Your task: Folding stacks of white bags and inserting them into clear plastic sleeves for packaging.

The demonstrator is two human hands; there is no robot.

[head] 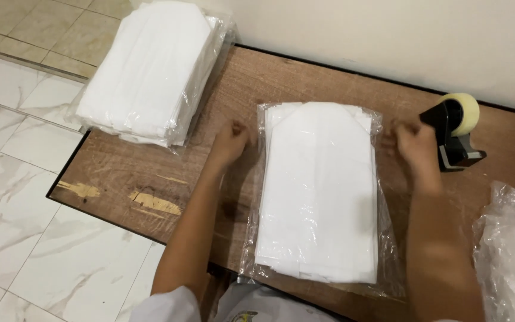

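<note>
A folded white garment in a clear plastic bag [317, 191] is lying flat on the brown wooden tabletop [150, 173], between the person's two forearms and just in front of their body. The left hand [229, 143] is sitting at the bag's upper left edge and the right hand [415, 146] at its upper right edge; both are curled into loose fists and blurred, so I cannot tell whether the fingers are pinching the film or merely resting beside it. The package is looking light and soft: folded cloth that would sag if lifted by one end, inside thin, glossy film that is likely slippery and easy to crease or tear. Taking it by both long sides at once, or sliding flat palms under it, seems the safest hold. Its long axis is running from the person's body toward the wall, with the collar-like folded end pointing away and the loose film at the near end. A stack of similar bagged garments [150, 71] is lying at the far left corner, a tape dispenser [454, 131] is standing just beyond the right hand, and crumpled clear plastic [511, 250] is lying at the right.
</note>
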